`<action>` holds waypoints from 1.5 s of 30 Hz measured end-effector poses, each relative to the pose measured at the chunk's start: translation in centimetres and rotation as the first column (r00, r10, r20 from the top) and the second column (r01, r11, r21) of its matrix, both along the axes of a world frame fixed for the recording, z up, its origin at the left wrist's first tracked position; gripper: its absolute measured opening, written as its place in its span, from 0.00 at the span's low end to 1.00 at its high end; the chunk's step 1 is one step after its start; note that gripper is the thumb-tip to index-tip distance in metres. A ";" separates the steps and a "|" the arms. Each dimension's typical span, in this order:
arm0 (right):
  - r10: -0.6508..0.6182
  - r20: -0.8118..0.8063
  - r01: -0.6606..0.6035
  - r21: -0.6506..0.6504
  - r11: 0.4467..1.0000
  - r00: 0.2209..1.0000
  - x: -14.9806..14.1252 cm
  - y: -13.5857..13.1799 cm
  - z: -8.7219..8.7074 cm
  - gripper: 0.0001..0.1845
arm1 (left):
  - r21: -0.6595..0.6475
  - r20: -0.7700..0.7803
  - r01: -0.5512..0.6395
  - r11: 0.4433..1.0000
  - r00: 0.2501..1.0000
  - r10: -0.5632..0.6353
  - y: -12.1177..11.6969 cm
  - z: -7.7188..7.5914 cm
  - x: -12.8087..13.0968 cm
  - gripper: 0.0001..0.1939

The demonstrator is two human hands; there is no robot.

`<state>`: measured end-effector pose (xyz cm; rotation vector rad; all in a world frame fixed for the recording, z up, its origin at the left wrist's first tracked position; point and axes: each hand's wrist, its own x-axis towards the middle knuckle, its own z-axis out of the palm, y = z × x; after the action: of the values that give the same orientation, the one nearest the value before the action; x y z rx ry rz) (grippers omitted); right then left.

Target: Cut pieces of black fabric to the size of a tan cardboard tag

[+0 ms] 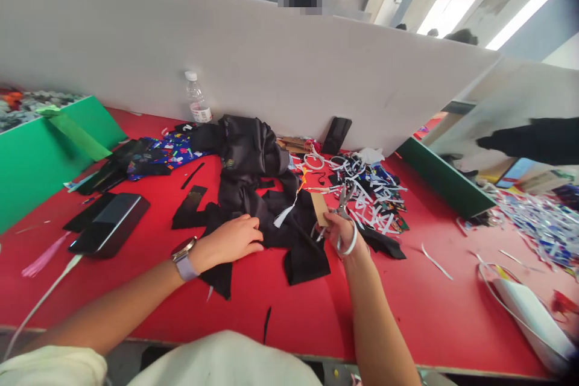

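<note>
My left hand [239, 236] rests on a heap of black fabric [244, 193], fingers slightly bent, the thumb apart from them and nothing visibly gripped. My right hand [340, 230] is closed on a pair of scissors [344, 198], its blades pointing away from me. A tan card [319, 208] is pinched in the same hand. Close to the card, a white tassel [286, 213] with an orange knot [302, 181] lies over the black fabric. Beyond the right hand spreads a pile of white-strapped pieces [375, 193]. How the fingers sit in the scissor handles is partly hidden.
A plastic bottle [197, 99] and a leaning phone [337, 135] stand by the white partition [271, 66]. Left are a dark device [111, 223] with a cable and a green bin wall [54, 151]. A white device [529, 313] lies right, near a dark green divider [446, 178].
</note>
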<state>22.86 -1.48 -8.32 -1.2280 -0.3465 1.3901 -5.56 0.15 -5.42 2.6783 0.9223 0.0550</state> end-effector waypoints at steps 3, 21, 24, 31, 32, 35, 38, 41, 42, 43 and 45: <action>-0.040 0.012 0.040 -0.024 0.999 0.999 0.7 0.3 -0.3 0.14 | -0.113 0.015 -0.020 0.993 1.000 0.022 0.6 0.6 -0.5 0.13; -0.343 0.032 0.339 0.090 0.937 0.939 2.0 1.3 -0.4 0.13 | -0.055 0.141 -0.260 0.964 0.954 0.265 9.0 1.1 0.3 0.11; -0.359 0.022 0.353 0.124 0.927 0.933 2.0 1.5 -0.3 0.13 | -0.035 0.133 -0.256 0.966 0.957 0.259 9.4 2.2 0.5 0.11; -0.356 0.018 0.346 0.192 0.918 0.934 2.2 1.7 -0.6 0.14 | -0.430 0.316 -0.173 0.886 0.890 0.328 8.3 3.1 0.6 0.08; -0.352 0.022 0.341 0.201 0.918 0.936 2.2 1.7 -0.6 0.14 | -0.505 0.347 -0.152 0.849 0.865 0.362 8.2 3.1 0.6 0.08; -0.343 0.037 0.326 0.225 0.918 0.939 2.2 1.8 -0.8 0.15 | -0.668 0.391 -0.077 0.741 0.810 0.437 8.0 3.1 0.6 0.09; -0.340 0.054 0.318 0.246 0.916 0.939 2.2 1.8 -0.9 0.16 | -0.740 0.380 -0.032 0.671 0.805 0.457 7.8 2.9 0.4 0.10; -0.341 0.069 0.313 0.261 0.913 0.937 2.2 1.8 -1.1 0.16 | -0.765 0.360 -0.035 0.643 0.805 0.472 7.6 2.7 -0.2 0.13; -0.341 0.076 0.310 0.264 0.913 0.937 2.3 1.9 -1.2 0.17 | -0.775 0.345 -0.036 0.632 0.813 0.470 7.5 2.6 -0.5 0.14; -0.340 0.084 0.307 0.268 0.913 0.937 2.3 2.0 -1.2 0.17 | -0.785 0.327 -0.033 0.619 0.826 0.459 7.4 2.6 -0.9 0.15; -0.338 0.103 0.299 0.276 0.913 0.936 2.5 2.1 -1.4 0.17 | -0.794 0.299 -0.019 0.607 0.858 0.418 7.3 3.0 -1.8 0.19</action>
<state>25.31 0.64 -9.74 -1.1176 -0.3957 0.9425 -7.38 7.44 -2.46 1.6153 0.8525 0.2752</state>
